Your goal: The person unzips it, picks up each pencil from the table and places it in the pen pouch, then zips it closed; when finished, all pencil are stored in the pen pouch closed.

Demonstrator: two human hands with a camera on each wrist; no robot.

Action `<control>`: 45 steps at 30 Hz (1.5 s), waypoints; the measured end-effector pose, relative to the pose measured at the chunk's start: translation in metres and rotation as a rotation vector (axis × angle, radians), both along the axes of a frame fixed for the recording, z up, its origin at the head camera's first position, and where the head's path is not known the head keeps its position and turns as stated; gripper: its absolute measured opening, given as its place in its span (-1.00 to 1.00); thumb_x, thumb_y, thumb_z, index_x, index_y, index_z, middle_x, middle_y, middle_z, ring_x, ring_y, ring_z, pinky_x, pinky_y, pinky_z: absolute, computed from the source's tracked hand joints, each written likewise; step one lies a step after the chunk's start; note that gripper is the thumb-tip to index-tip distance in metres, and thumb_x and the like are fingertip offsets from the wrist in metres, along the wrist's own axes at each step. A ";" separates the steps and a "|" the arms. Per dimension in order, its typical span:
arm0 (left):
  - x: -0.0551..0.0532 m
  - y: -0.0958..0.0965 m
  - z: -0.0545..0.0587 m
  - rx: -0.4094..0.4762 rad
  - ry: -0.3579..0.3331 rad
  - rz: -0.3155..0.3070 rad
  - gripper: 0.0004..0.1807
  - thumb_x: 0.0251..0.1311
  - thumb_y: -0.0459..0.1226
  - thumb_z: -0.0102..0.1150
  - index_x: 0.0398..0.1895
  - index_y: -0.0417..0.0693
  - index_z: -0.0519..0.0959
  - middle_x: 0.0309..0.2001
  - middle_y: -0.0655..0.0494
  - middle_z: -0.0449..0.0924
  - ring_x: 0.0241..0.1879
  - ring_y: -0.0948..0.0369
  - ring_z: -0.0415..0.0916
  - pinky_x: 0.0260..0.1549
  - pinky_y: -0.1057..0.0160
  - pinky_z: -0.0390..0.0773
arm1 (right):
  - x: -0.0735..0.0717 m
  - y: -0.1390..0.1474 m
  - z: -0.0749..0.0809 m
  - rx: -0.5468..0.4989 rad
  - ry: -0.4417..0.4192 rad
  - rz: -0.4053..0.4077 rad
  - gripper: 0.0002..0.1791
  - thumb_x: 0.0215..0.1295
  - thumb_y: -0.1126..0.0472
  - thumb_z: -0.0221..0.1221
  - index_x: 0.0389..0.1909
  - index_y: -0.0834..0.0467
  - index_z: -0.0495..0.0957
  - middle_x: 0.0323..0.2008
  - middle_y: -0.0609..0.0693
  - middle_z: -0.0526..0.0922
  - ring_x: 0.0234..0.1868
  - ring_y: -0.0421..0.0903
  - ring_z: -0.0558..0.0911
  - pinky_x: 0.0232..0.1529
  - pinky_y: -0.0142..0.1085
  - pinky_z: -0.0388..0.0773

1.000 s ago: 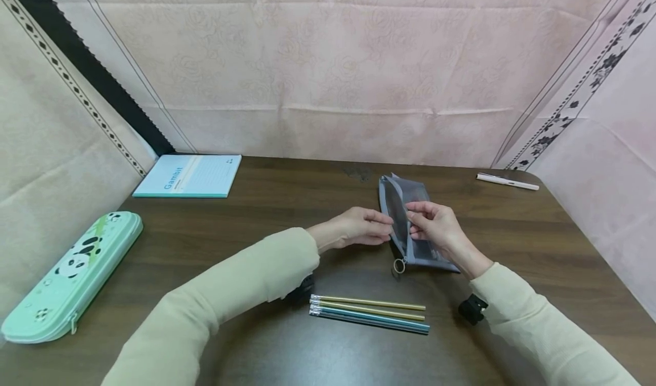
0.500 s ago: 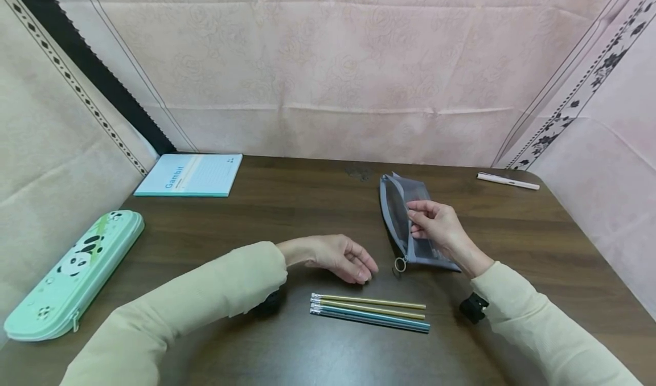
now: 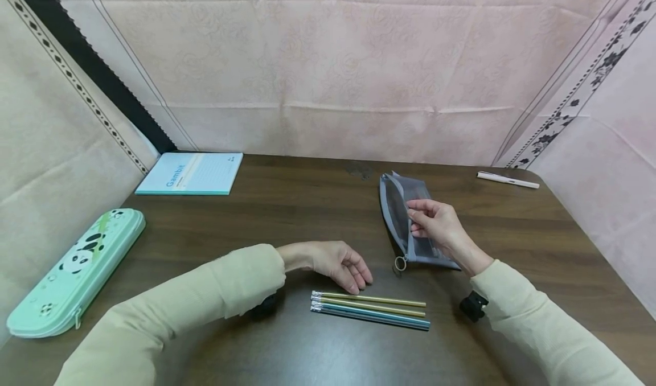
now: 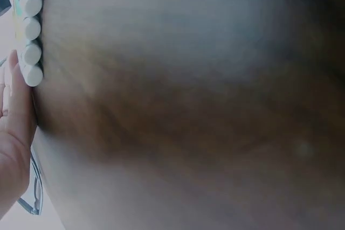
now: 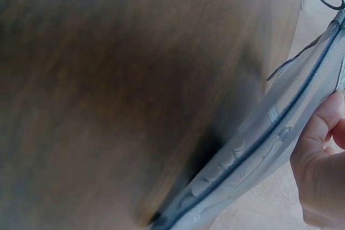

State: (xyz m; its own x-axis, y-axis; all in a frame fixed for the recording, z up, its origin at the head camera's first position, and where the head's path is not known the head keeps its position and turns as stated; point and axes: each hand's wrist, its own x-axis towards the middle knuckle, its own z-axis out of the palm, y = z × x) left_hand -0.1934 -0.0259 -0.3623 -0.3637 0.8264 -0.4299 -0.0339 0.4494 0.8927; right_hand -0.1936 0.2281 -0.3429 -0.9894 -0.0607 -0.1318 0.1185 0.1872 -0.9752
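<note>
Loosely bent, the left hand's fingers hung just beside 4 pencils at its 5 o'clock; the right hand pinched the pouch, at the left's 2 o'clock.

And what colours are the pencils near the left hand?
Two gold pencils and two blue pencils; the head view shows them best.

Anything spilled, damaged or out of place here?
Only a faint dark patch on the desk, near its back edge left of the grey pouch, looks odd: it interrupts the brown surface. I can't tell what caused it.
</note>
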 end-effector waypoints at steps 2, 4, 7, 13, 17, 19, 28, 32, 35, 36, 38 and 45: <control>0.000 0.000 0.000 -0.003 0.016 -0.005 -0.67 0.03 -0.54 0.27 -0.07 -0.26 0.58 -0.27 0.06 0.64 -0.28 0.27 0.59 -0.14 0.35 0.58 | 0.000 0.000 0.000 0.000 0.000 -0.001 -0.57 0.38 0.36 0.00 0.21 0.48 0.27 -0.49 -0.12 0.48 -0.58 -0.33 0.53 -0.48 -0.49 0.59; 0.000 -0.001 -0.001 -0.004 0.018 -0.005 -0.66 0.02 -0.55 0.27 -0.08 -0.26 0.58 -0.28 0.06 0.63 -0.28 0.27 0.60 -0.13 0.35 0.58 | 0.000 0.000 0.000 0.001 0.000 -0.001 -0.57 0.38 0.36 0.00 0.21 0.48 0.27 -0.49 -0.12 0.48 -0.58 -0.33 0.53 -0.48 -0.49 0.59; 0.000 -0.001 -0.001 -0.004 0.029 -0.011 -0.66 0.01 -0.55 0.27 -0.08 -0.26 0.58 -0.28 0.08 0.63 -0.28 0.27 0.59 -0.13 0.35 0.58 | 0.000 0.000 0.000 0.001 0.001 0.000 -0.57 0.38 0.36 0.00 0.21 0.48 0.27 -0.48 -0.11 0.48 -0.57 -0.33 0.53 -0.48 -0.49 0.59; 0.000 -0.002 -0.002 -0.001 0.059 -0.031 -0.65 0.01 -0.56 0.27 -0.07 -0.27 0.57 -0.27 0.07 0.62 -0.29 0.28 0.58 -0.15 0.36 0.59 | 0.001 -0.001 0.001 -0.001 -0.003 -0.001 -0.56 0.38 0.36 0.00 0.21 0.47 0.27 -0.48 -0.12 0.48 -0.57 -0.33 0.53 -0.48 -0.49 0.59; 0.002 -0.001 -0.003 -0.009 0.082 -0.028 -0.66 0.00 -0.56 0.27 -0.09 -0.26 0.58 -0.28 0.06 0.62 -0.30 0.27 0.58 -0.18 0.36 0.59 | 0.001 -0.001 0.002 0.003 -0.002 -0.004 -0.57 0.38 0.36 0.01 0.21 0.47 0.28 -0.48 -0.12 0.48 -0.57 -0.33 0.53 -0.48 -0.49 0.59; 0.003 -0.001 -0.002 -0.016 0.100 -0.019 -0.67 -0.01 -0.57 0.27 -0.12 -0.23 0.60 -0.30 0.06 0.62 -0.30 0.25 0.58 -0.21 0.36 0.60 | 0.002 -0.001 0.002 0.006 -0.001 -0.006 -0.57 0.38 0.36 0.01 0.21 0.47 0.28 -0.48 -0.12 0.48 -0.57 -0.33 0.53 -0.48 -0.49 0.59; 0.008 0.001 -0.002 -0.041 0.200 -0.015 -0.70 -0.01 -0.57 0.26 -0.20 -0.13 0.64 -0.36 0.10 0.62 -0.35 0.26 0.56 -0.29 0.38 0.59 | 0.003 -0.001 0.002 0.012 0.004 0.001 -0.57 0.39 0.35 0.00 0.21 0.47 0.28 -0.48 -0.12 0.47 -0.56 -0.33 0.53 -0.47 -0.49 0.60; 0.009 0.001 -0.002 -0.043 0.226 -0.025 -0.70 -0.01 -0.57 0.26 -0.21 -0.11 0.64 -0.37 0.12 0.61 -0.37 0.28 0.55 -0.32 0.40 0.58 | 0.003 0.000 0.002 0.009 0.003 0.001 -0.57 0.39 0.35 0.00 0.21 0.47 0.27 -0.49 -0.12 0.47 -0.56 -0.33 0.53 -0.47 -0.49 0.60; 0.009 0.002 -0.001 -0.045 0.241 -0.032 -0.70 -0.01 -0.58 0.25 -0.22 -0.10 0.64 -0.38 0.13 0.61 -0.38 0.30 0.55 -0.33 0.41 0.57 | 0.002 0.000 0.001 0.004 0.003 0.001 -0.57 0.38 0.35 0.00 0.21 0.47 0.27 -0.50 -0.12 0.47 -0.56 -0.33 0.53 -0.47 -0.49 0.59; 0.009 0.002 -0.001 -0.045 0.246 -0.034 -0.69 -0.01 -0.58 0.25 -0.22 -0.10 0.64 -0.38 0.14 0.61 -0.38 0.30 0.55 -0.33 0.41 0.57 | 0.002 0.000 0.001 0.002 0.004 0.001 -0.57 0.38 0.36 0.00 0.21 0.47 0.27 -0.50 -0.12 0.47 -0.57 -0.33 0.53 -0.47 -0.49 0.59; 0.010 0.001 0.000 -0.049 0.267 -0.040 -0.69 -0.02 -0.57 0.26 -0.22 -0.09 0.64 -0.38 0.15 0.61 -0.38 0.30 0.54 -0.33 0.42 0.56 | 0.002 0.000 0.001 -0.001 0.007 0.000 -0.57 0.38 0.37 0.00 0.20 0.48 0.27 -0.50 -0.12 0.47 -0.57 -0.33 0.53 -0.47 -0.49 0.59; 0.013 0.002 0.001 -0.062 0.353 -0.063 -0.70 -0.03 -0.57 0.26 -0.28 -0.04 0.66 -0.40 0.18 0.61 -0.40 0.33 0.54 -0.37 0.44 0.54 | 0.002 0.000 0.000 -0.012 0.013 0.000 -0.57 0.38 0.38 -0.01 0.20 0.49 0.26 -0.51 -0.13 0.47 -0.58 -0.33 0.53 -0.48 -0.49 0.59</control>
State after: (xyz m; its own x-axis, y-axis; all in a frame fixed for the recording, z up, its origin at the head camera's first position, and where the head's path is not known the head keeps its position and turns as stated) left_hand -0.1807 -0.0242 -0.3609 -0.4477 0.8284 -0.3367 0.3010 0.4941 0.8156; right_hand -0.1918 0.2276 -0.3430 -0.9910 -0.0624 -0.1182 0.1057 0.1758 -0.9787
